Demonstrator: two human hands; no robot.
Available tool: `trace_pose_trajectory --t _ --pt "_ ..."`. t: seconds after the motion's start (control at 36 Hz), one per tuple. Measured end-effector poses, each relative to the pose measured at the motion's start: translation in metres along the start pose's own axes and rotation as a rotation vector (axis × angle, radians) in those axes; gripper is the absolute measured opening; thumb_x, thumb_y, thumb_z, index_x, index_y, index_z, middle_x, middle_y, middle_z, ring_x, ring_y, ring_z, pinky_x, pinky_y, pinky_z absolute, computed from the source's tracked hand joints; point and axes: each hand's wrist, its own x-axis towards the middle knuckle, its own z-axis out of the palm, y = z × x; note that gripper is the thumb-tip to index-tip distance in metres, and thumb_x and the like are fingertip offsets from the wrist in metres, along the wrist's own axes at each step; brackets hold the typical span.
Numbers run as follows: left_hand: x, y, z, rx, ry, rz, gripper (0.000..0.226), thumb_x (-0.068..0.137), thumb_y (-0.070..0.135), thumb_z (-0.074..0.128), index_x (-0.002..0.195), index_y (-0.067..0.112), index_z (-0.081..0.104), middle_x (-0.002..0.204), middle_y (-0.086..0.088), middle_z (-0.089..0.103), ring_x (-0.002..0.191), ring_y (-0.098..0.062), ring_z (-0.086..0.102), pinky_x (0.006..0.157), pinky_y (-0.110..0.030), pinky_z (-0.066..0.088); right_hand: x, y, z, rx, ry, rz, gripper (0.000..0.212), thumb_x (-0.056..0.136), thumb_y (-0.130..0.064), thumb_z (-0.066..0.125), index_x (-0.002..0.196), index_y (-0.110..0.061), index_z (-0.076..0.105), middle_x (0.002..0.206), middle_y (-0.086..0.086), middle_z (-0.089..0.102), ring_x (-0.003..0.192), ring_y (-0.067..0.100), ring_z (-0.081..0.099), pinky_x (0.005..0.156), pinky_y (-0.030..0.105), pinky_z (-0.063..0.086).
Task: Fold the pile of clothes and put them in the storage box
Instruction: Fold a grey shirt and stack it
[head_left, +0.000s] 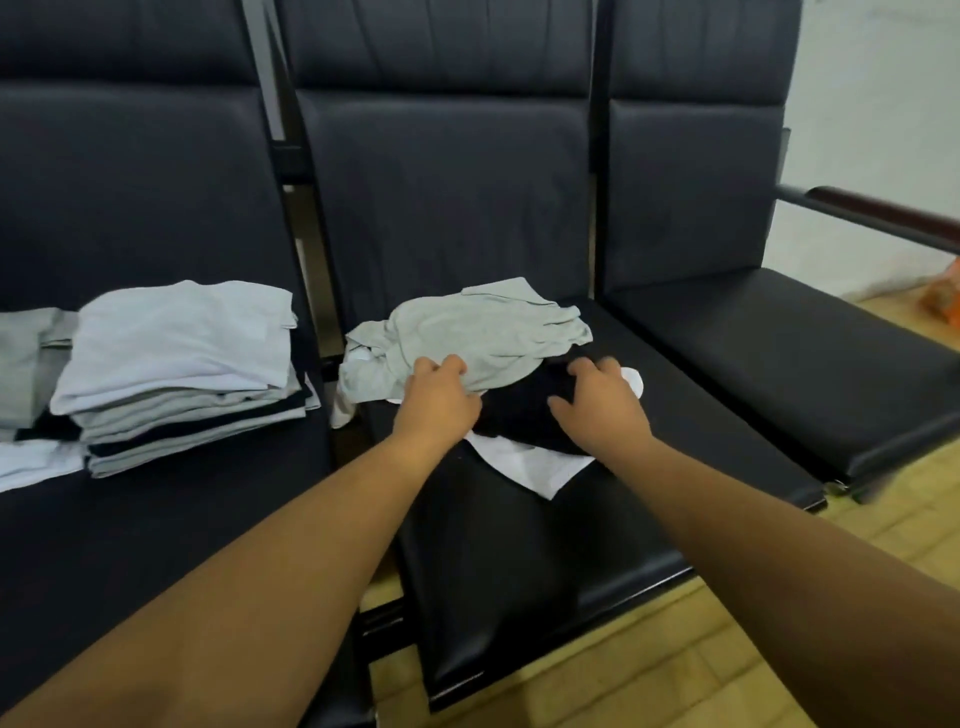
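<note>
A loose pile of clothes lies on the middle seat: a crumpled pale grey garment (488, 332) on top, a dark navy garment (524, 415) beneath it, and a white one (535, 465) at the bottom. My left hand (439, 400) grips the near edge of the grey garment, fingers curled into the cloth. My right hand (602, 405) rests on the navy garment with fingers bent over it. A neat stack of folded clothes (182, 374), white on top, sits on the left seat. No storage box is in view.
Three dark padded seats stand in a row, with the right seat (779, 353) bare. More flat grey and white clothes (26, 364) lie left of the stack. A wooden armrest (883, 213) and an orange object (943, 299) on the floor are at far right.
</note>
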Motion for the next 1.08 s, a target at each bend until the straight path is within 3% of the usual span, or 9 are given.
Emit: trace_pose_trajectory --t 0.11,0.28,0.39,0.44,0.56,0.67,0.75,0.83,1.08 --pt "0.025 -0.009 0.011 0.068 0.016 -0.046 0.047 0.092 0.024 0.058 0.136 0.015 0.045 0.132 -0.016 0.038 0.118 -0.038 0.046 0.096 -0.040 0.042 0.033 -0.019 0.010 -0.074 0.007 -0.149 0.043 0.095 -0.023 0.059 0.135 -0.010 0.050 0.131 0.017 0.044 0.106 0.037 0.059 0.091 0.043 0.053" --pt "0.043 -0.024 0.013 0.050 0.122 0.056 0.014 0.092 0.016 0.063 0.105 0.013 0.063 0.113 -0.012 0.047 0.089 -0.025 0.052 0.079 -0.029 0.044 0.068 -0.028 0.029 -0.114 -0.138 -0.244 0.049 0.097 -0.017 0.053 0.145 -0.028 0.044 0.134 0.011 0.038 0.100 0.034 0.060 0.092 0.041 0.053" --pt "0.044 -0.025 -0.003 0.035 0.172 0.204 0.014 0.092 0.028 0.065 0.082 0.018 0.062 0.086 0.000 0.056 0.071 -0.013 0.055 0.060 -0.022 0.036 0.070 -0.028 0.039 -0.136 -0.049 -0.310 0.031 0.101 -0.025 0.052 0.129 -0.024 0.065 0.126 0.009 0.044 0.095 0.030 0.062 0.089 0.040 0.053" --pt "0.044 -0.019 -0.015 0.024 0.220 0.253 0.018 0.091 0.029 0.066 0.077 0.020 0.060 0.081 0.002 0.055 0.071 -0.013 0.054 0.059 -0.023 0.035 0.069 -0.029 0.038 -0.154 0.033 -0.324 0.025 0.102 -0.024 0.053 0.118 -0.020 0.072 0.122 0.008 0.048 0.094 0.031 0.063 0.083 0.038 0.053" --pt "0.038 0.003 -0.044 -0.047 0.249 0.308 0.012 0.093 0.026 0.063 0.085 0.018 0.063 0.088 0.001 0.054 0.075 -0.007 0.053 0.064 -0.010 0.037 0.063 -0.041 0.026 -0.020 0.144 -0.332 0.025 0.102 -0.018 0.046 0.110 -0.015 0.069 0.110 0.007 0.058 0.088 0.029 0.062 0.073 0.039 0.050" --pt "0.025 0.028 -0.073 -0.193 0.262 0.326 0.014 0.098 0.029 0.053 0.091 0.019 0.059 0.085 -0.001 0.059 0.073 -0.008 0.054 0.064 -0.024 0.044 0.051 -0.058 -0.012 0.291 0.286 -0.258 0.018 0.106 -0.021 0.037 0.102 -0.012 0.052 0.077 0.004 0.058 0.066 0.021 0.053 0.062 0.040 0.044" --pt "0.014 0.042 -0.096 -0.336 0.299 0.314 0.018 0.102 0.027 0.046 0.095 0.013 0.054 0.080 0.000 0.056 0.064 0.001 0.047 0.056 -0.011 0.038 0.036 -0.075 -0.049 0.460 0.331 -0.333 0.019 0.107 -0.028 0.035 0.098 -0.016 0.046 0.077 0.006 0.060 0.069 0.025 0.058 0.062 0.043 0.050" --pt "0.000 0.055 -0.121 -0.399 0.344 0.343 0.018 0.102 0.023 0.046 0.093 0.009 0.053 0.072 0.006 0.051 0.059 0.004 0.044 0.055 -0.009 0.036 0.020 -0.094 -0.082 0.511 0.355 -0.417 0.017 0.108 -0.025 0.038 0.094 -0.018 0.046 0.074 -0.003 0.052 0.063 0.010 0.049 0.055 0.018 0.041" --pt "-0.056 0.082 -0.205 -0.426 0.367 0.412 0.019 0.100 0.029 0.051 0.092 0.014 0.059 0.081 0.003 0.059 0.074 -0.009 0.052 0.071 -0.030 0.044 -0.030 -0.132 -0.151 0.561 0.342 -0.528 0.015 0.104 -0.023 0.049 0.094 -0.014 0.056 0.074 -0.008 0.054 0.063 0.002 0.046 0.057 0.013 0.037"
